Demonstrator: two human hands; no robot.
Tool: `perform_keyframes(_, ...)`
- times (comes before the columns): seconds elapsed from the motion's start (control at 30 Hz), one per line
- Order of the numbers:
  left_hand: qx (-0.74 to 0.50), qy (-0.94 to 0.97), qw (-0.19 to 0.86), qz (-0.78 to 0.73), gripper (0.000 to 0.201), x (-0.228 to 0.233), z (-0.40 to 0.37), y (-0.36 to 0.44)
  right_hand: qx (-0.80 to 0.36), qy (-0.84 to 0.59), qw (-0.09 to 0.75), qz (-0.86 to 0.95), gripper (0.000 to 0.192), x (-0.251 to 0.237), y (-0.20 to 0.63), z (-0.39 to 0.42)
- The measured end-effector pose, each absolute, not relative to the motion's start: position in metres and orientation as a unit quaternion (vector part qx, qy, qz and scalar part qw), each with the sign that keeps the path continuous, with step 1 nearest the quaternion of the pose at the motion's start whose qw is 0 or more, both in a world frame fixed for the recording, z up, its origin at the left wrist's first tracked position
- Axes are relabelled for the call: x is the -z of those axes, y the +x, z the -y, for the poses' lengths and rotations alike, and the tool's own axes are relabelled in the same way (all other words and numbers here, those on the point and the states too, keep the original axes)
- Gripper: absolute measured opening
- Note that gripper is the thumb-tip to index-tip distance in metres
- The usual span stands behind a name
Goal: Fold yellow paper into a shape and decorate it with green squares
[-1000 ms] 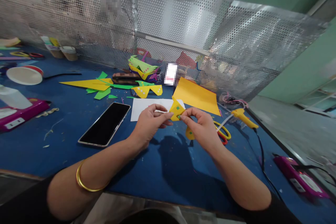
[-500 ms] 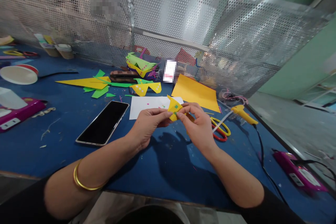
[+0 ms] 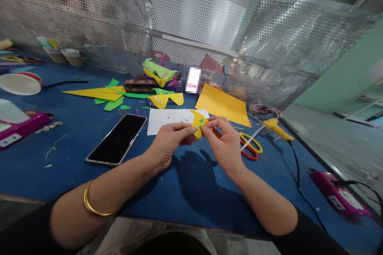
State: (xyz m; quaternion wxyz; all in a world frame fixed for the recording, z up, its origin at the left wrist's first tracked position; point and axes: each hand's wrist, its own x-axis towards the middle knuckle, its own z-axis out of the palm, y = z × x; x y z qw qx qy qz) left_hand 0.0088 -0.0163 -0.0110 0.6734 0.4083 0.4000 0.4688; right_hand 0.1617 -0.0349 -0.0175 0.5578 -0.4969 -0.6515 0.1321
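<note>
Between my two hands is a small yellow paper cutout [image 3: 198, 120] with green square spots on it. My left hand [image 3: 170, 137] pinches its left edge between thumb and fingers. My right hand [image 3: 224, 139] is closed on its right side, the thumb pressed near a green spot; the fingers behind the paper are hidden. Just beyond lies a white sheet [image 3: 158, 121] with tiny coloured bits on it. Yellow and red scissors handles [image 3: 259, 148] show to the right of my right hand.
A black-screened phone [image 3: 118, 139] lies at left. Beyond are a yellow paper mask [image 3: 161, 101], green scraps [image 3: 113, 103] and an orange-yellow sheet [image 3: 223, 105]. At right are a yellow glue gun [image 3: 278, 128], its cord and a purple power strip [image 3: 341, 195]. A perforated metal screen [image 3: 194, 12] stands behind.
Both hands keep hold of the yellow cutout in nearly the same place. The whole view has shifted very slightly.
</note>
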Motion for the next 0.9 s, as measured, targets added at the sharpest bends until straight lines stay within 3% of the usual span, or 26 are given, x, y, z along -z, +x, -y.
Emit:
perform_keyframes(0.77, -0.463, 0.424, 0.661, -0.41, 0.023, 0.0112, 0.0172, 0.009, -0.197, -0.535, 0.551, 0.61, 0.007, 0.0147, 0.1596, 0.0376)
perform_keyframes(0.9, -0.468, 0.414, 0.666, -0.407, 0.026, 0.0104, 0.0168, 0.009, -0.244, -0.51, 0.578, 0.588, 0.017, 0.0125, 0.1631, 0.0352)
